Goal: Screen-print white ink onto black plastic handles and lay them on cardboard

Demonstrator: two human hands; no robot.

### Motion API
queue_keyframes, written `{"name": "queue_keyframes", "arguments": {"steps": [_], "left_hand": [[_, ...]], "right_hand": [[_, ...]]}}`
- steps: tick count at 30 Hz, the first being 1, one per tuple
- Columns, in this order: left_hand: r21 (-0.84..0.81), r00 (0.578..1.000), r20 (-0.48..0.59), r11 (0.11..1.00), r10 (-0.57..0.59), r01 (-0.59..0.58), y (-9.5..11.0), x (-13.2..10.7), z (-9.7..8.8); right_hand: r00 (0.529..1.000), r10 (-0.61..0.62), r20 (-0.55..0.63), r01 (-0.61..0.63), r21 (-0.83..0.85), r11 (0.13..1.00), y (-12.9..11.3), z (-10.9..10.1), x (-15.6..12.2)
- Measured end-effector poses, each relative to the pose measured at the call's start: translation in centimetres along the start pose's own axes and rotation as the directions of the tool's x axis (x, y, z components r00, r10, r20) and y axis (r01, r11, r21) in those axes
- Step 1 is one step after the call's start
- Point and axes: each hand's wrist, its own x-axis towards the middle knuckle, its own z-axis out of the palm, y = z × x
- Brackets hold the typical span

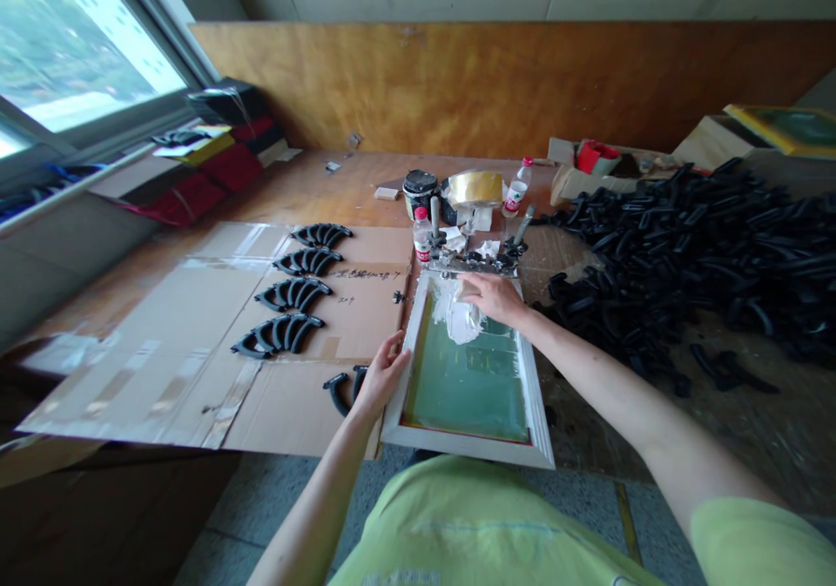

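Observation:
A screen-printing frame (pixel 468 454) with a green mesh (pixel 465 394) lies in front of me, its far end at a metal hinge clamp (pixel 474 267). White ink (pixel 462 323) is smeared over the mesh's far part. My right hand (pixel 497 297) is closed over the ink on a small pale squeegee (pixel 466 291), mostly hidden by the fingers. My left hand (pixel 384 372) has its fingers bent at the frame's left rail, gripping it. Just left of that hand are black curved handles (pixel 337 393), partly covered by the wrist.
Rows of black curved pieces (pixel 287 335) lie on flattened cardboard (pixel 196 307) at left. A big heap of similar pieces (pixel 692 264) covers the right side. Behind the clamp stand two bottles (pixel 515 191), a black tub (pixel 420 191) and a tape roll (pixel 475 189).

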Motion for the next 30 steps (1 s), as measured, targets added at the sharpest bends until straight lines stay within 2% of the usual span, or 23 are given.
{"name": "queue_keyframes", "arguments": {"steps": [3, 5, 6, 8, 10, 11, 12, 14, 15, 17, 19, 20, 21, 22, 24, 25, 26, 27, 28, 29, 30], "left_hand": [[-0.041, 0.999, 0.033, 0.999, 0.018, -0.017, 3.5, -1.1, -0.4], [-0.055, 0.998, 0.026, 0.996, 0.065, -0.063, 6.2, -1.4, -0.4], [-0.071, 0.994, 0.014, 0.992, 0.104, -0.103, 7.5, -1.3, -0.3], [-0.143, 0.974, -0.025, 0.963, 0.226, -0.228, 10.2, -0.7, 0.3], [-0.234, 0.936, -0.064, 0.907, 0.346, -0.351, 12.6, 0.2, 1.1], [-0.267, 0.924, -0.076, 0.885, 0.376, -0.382, 13.5, 0.7, 1.5], [-0.290, 0.919, -0.089, 0.873, 0.384, -0.392, 14.2, 1.1, 2.0], [-0.321, 0.924, -0.141, 0.866, 0.356, -0.383, 14.3, 1.6, 3.0], [-0.334, 0.926, -0.171, 0.865, 0.335, -0.375, 13.7, 1.6, 3.5], [-0.340, 0.956, -0.137, 0.895, 0.258, -0.290, 11.2, 1.1, 4.7], [-0.294, 0.996, 0.045, 0.954, 0.071, -0.055, 7.6, 0.1, 6.1], [-0.253, 0.988, 0.149, 0.964, -0.049, 0.086, 5.7, -0.5, 6.8], [-0.236, 0.968, 0.210, 0.953, -0.139, 0.188, 3.9, -1.2, 7.3], [-0.238, 0.953, 0.231, 0.938, -0.198, 0.253, 2.2, -1.8, 7.6], [-0.273, 0.952, 0.185, 0.918, -0.244, 0.289, -0.3, -2.6, 7.0], [-0.277, 0.959, 0.136, 0.920, -0.247, 0.277, -1.3, -2.8, 6.0], [-0.260, 0.965, 0.068, 0.929, -0.254, 0.263, -2.2, -2.9, 4.4], [-0.225, 0.967, -0.001, 0.943, -0.253, 0.246, -3.1, -2.9, 2.3], [-0.176, 0.961, -0.109, 0.956, -0.256, 0.235, -4.1, -2.7, -0.1], [-0.116, 0.933, -0.235, 0.961, -0.273, 0.252, -5.2, -2.5, -2.8], [-0.052, 0.900, -0.330, 0.957, -0.286, 0.285, -6.5, -2.3, -5.5]], "right_hand": [[0.979, 0.187, -0.076, -0.189, -0.018, 0.982, 2.1, -2.4, 3.4], [0.941, 0.304, -0.151, -0.304, 0.026, 0.952, 4.6, -3.9, 3.8], [0.906, 0.374, -0.196, -0.368, 0.071, 0.927, 6.0, -4.5, 3.3], [0.809, 0.527, -0.261, -0.501, 0.162, 0.850, 8.5, -4.7, 1.2], [0.735, 0.630, -0.253, -0.596, 0.201, 0.777, 9.9, -3.5, -1.5], [0.732, 0.644, -0.220, -0.613, 0.200, 0.765, 10.0, -2.4, -2.9], [0.763, 0.624, -0.169, -0.596, 0.190, 0.780, 9.6, -1.1, -4.0], [0.874, 0.482, -0.055, -0.469, 0.164, 0.868, 8.0, 1.6, -5.7], [0.923, 0.383, -0.017, -0.377, 0.142, 0.915, 6.8, 2.7, -6.2], [0.972, 0.235, -0.002, -0.234, 0.080, 0.969, 4.0, 4.3, -6.8], [0.978, 0.201, -0.065, -0.200, 0.022, 0.980, 0.6, 4.9, -7.0], [0.976, 0.192, -0.103, -0.192, 0.010, 0.981, -1.2, 5.0, -7.1], [0.980, 0.155, -0.125, -0.155, 0.011, 0.988, -2.9, 5.1, -7.3], [0.990, 0.080, -0.118, -0.078, 0.023, 0.997, -4.5, 5.1, -7.5], [0.993, -0.115, -0.040, 0.118, 0.074, 0.990, -6.2, 5.1, -8.0], [0.985, -0.171, -0.004, 0.170, 0.099, 0.980, -6.1, 5.0, -8.3], [0.986, -0.165, 0.013, 0.163, 0.107, 0.981, -5.2, 4.6, -8.7], [0.996, -0.091, 0.003, 0.091, 0.085, 0.992, -3.5, 4.1, -9.2], [0.999, 0.038, -0.031, -0.037, 0.043, 0.998, -1.1, 3.3, -9.7], [0.979, 0.189, -0.080, -0.192, -0.026, 0.981, 1.7, 2.5, -10.4], [0.930, 0.338, -0.143, -0.353, -0.099, 0.930, 4.7, 1.6, -11.2]]}}
